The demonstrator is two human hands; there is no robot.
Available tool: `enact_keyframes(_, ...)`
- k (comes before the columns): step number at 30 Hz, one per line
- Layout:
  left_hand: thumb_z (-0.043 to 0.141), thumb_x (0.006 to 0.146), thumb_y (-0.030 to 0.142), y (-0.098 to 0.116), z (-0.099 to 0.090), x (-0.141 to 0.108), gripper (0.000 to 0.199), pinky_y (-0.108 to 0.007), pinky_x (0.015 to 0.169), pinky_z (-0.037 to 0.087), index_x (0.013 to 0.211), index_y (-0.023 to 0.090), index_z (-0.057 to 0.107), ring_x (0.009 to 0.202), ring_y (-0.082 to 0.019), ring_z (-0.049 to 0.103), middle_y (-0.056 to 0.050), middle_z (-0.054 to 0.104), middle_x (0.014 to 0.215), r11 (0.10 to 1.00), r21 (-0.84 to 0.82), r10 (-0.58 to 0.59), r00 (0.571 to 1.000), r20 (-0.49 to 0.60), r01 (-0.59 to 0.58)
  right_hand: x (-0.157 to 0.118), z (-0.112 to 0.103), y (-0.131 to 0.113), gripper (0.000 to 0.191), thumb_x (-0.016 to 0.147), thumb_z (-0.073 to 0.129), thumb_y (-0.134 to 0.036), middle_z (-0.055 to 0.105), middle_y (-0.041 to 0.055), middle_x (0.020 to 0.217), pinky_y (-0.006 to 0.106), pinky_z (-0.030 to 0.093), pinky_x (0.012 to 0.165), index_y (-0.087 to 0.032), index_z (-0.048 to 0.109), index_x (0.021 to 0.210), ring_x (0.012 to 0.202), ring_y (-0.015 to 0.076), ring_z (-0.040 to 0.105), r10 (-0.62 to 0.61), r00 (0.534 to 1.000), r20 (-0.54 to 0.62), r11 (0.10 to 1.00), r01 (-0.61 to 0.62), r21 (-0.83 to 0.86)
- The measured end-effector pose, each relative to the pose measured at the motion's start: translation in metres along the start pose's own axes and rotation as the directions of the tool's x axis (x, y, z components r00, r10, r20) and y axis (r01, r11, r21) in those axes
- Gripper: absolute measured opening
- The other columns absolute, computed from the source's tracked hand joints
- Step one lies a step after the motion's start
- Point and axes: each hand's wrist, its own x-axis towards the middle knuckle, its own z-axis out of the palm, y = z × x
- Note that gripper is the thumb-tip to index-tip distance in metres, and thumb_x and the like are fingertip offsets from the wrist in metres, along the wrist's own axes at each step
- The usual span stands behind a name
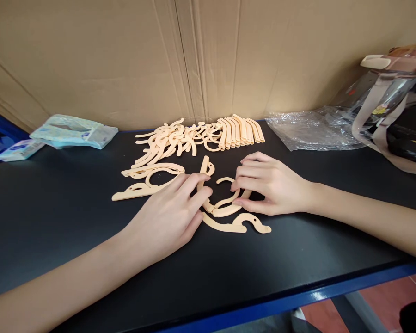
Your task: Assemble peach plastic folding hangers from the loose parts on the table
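My left hand (171, 212) has its fingers closed on the left arm of a beige plastic folding hanger (223, 212) that lies on the black tabletop. On the other side, my right hand (272, 182) pinches the hanger's right arm near the curved hook piece (225, 202). The two arms meet in a V between my hands. Just below them lies a loose curved hanger piece (225, 226) with a hooked end. Left of my left hand are more long hanger pieces (135, 192), partly covered by that hand.
Behind my hands is a heap of loose beige pieces (169, 141), beside a neat row of curved arms (241, 131). A blue tissue pack (72, 132) lies at the left. Clear plastic film (308, 129) and a strapped bottle (384, 99) are at the right. Cardboard (125, 60) stands behind.
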Motion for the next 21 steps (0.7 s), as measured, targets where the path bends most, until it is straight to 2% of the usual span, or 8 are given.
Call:
enact_keyframes(8, 0.037, 0.092, 0.01, 0.0003, 0.0005, 0.0019, 0.022, -0.036, 0.075, 0.054, 0.093, 0.01, 0.059, 0.09, -0.023, 0.062, -0.014, 0.061, 0.111, 0.998, -0.064, -0.002, 1.0, -0.024, 0.0, -0.0011, 0.001, 0.0016, 0.028, 0.096, 0.048, -0.036, 0.067, 0.0054, 0.084, 0.036, 0.043, 0.085, -0.015, 0.066, 0.092, 0.081, 0.0183, 0.06, -0.047, 0.999, -0.012, 0.998, 0.047, 0.04)
enact_keyframes(11, 0.037, 0.093, 0.011, 0.0007, 0.0007, 0.0025, 0.023, -0.036, 0.077, 0.054, 0.098, 0.01, 0.06, 0.091, -0.023, 0.063, -0.014, 0.061, 0.113, 0.995, -0.096, -0.021, 1.0, -0.011, 0.02, -0.002, 0.0017, 0.002, 0.028, 0.095, 0.05, -0.035, 0.069, 0.0067, 0.089, 0.036, 0.044, 0.084, -0.014, 0.066, 0.093, 0.082, 0.0181, 0.061, -0.066, 0.997, -0.026, 0.996, 0.068, 0.051)
enact_keyframes(16, 0.037, 0.092, 0.012, -0.0008, 0.0011, 0.0018, 0.038, -0.041, 0.089, 0.051, 0.126, 0.009, 0.054, 0.108, -0.026, 0.06, -0.015, 0.059, 0.124, 0.993, -0.114, -0.027, 1.0, 0.003, 0.027, -0.0017, 0.0013, 0.0017, 0.028, 0.096, 0.048, -0.036, 0.07, 0.0074, 0.094, 0.034, 0.044, 0.079, -0.014, 0.066, 0.096, 0.079, 0.017, 0.061, -0.082, 0.996, -0.02, 0.996, 0.082, 0.03)
enact_keyframes(21, 0.037, 0.092, 0.016, -0.0017, 0.0012, 0.0012, 0.038, -0.05, 0.097, 0.045, 0.123, 0.012, 0.059, 0.125, -0.034, 0.05, -0.015, 0.057, 0.133, 1.0, -0.03, 0.007, 1.0, 0.027, -0.006, -0.0012, 0.0001, -0.0011, 0.029, 0.097, 0.047, -0.034, 0.07, 0.0076, 0.092, 0.033, 0.043, 0.075, -0.013, 0.067, 0.097, 0.079, 0.017, 0.061, -0.128, 0.992, 0.006, 0.992, 0.128, -0.012)
